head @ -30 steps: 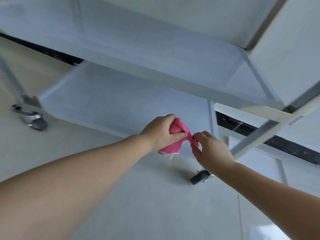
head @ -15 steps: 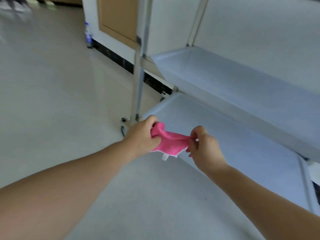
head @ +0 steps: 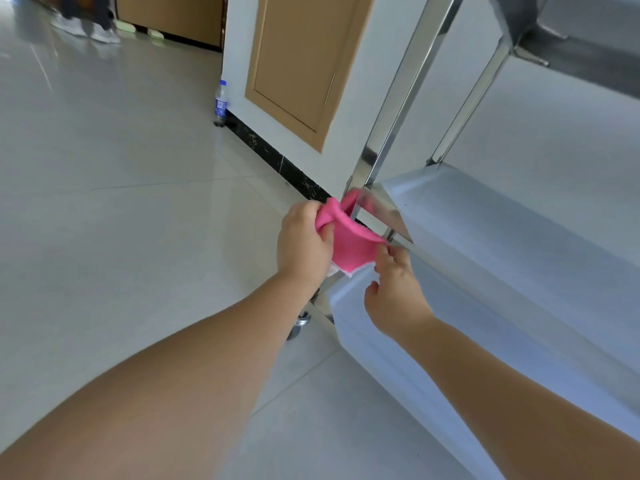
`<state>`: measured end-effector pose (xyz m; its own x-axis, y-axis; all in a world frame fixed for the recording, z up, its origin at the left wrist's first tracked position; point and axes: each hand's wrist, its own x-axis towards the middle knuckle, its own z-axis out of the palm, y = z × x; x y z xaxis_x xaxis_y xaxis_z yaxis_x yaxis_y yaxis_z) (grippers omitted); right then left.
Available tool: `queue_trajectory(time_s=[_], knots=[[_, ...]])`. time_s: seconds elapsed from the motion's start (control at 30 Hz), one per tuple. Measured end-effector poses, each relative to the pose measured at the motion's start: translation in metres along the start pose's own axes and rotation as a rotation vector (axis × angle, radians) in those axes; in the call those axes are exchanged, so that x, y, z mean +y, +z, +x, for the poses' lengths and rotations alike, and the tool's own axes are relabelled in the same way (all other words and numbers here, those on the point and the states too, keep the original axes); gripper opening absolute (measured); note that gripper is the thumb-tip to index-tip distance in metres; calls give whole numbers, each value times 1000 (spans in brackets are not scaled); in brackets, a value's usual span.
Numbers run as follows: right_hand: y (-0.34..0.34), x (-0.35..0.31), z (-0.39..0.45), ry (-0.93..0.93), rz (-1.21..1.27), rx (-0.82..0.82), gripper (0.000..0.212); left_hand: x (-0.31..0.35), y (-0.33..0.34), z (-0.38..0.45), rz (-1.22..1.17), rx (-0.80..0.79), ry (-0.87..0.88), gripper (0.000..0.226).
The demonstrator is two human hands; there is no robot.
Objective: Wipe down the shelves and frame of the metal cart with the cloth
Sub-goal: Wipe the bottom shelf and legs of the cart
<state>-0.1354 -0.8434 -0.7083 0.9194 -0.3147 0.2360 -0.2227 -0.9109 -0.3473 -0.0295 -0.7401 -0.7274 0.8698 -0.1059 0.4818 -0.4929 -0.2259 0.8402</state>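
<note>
A pink cloth (head: 348,242) is stretched between my hands beside the front left corner of the metal cart. My left hand (head: 304,242) grips its left end in a fist. My right hand (head: 394,289) pinches its right corner between thumb and fingers. The cloth hangs just in front of the cart's shiny upright post (head: 398,105) where that meets the middle shelf (head: 502,230). Below, the lower shelf (head: 485,358) runs off to the right. Part of the top shelf's underside (head: 571,36) shows at the upper right.
A caster wheel (head: 299,325) sits under the cart corner on the pale tiled floor (head: 121,202). A plastic bottle (head: 221,103) stands by the white wall with its tan panel (head: 298,64). Another person's shoes (head: 86,29) show far back left.
The view has swung up and left, from the cart's right end to its left post. Both hands stay on the cloth and now hold it nearer that post.
</note>
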Motion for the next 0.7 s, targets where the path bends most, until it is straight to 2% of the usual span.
queue_trajectory(time_s=[0.03, 0.1, 0.17, 0.23, 0.33, 0.47, 0.53, 0.6, 0.7], knots=[[0, 1, 7, 15, -7, 14, 51, -1, 6, 5, 24, 24, 8, 5], [2, 5, 22, 29, -23, 42, 56, -5, 16, 14, 63, 86, -2, 25], [2, 8, 31, 22, -37, 63, 59, -5, 19, 16, -5, 158, -49, 40], [6, 11, 37, 21, -51, 60, 62, -7, 24, 14, -80, 192, -38, 37], [13, 14, 41, 57, -60, 39, 71, -9, 31, 8, -151, 65, 69, 24], [15, 19, 41, 72, -66, 12, 79, -6, 36, 12, -412, -255, 26, 40], [16, 24, 40, 97, -77, -19, 86, -6, 40, 19, -379, -258, 17, 47], [16, 29, 37, 127, -90, -50, 91, -7, 44, 26, -294, -195, 30, 51], [16, 36, 31, 128, -70, -69, 90, -13, 51, 27, -242, -134, 78, 43]])
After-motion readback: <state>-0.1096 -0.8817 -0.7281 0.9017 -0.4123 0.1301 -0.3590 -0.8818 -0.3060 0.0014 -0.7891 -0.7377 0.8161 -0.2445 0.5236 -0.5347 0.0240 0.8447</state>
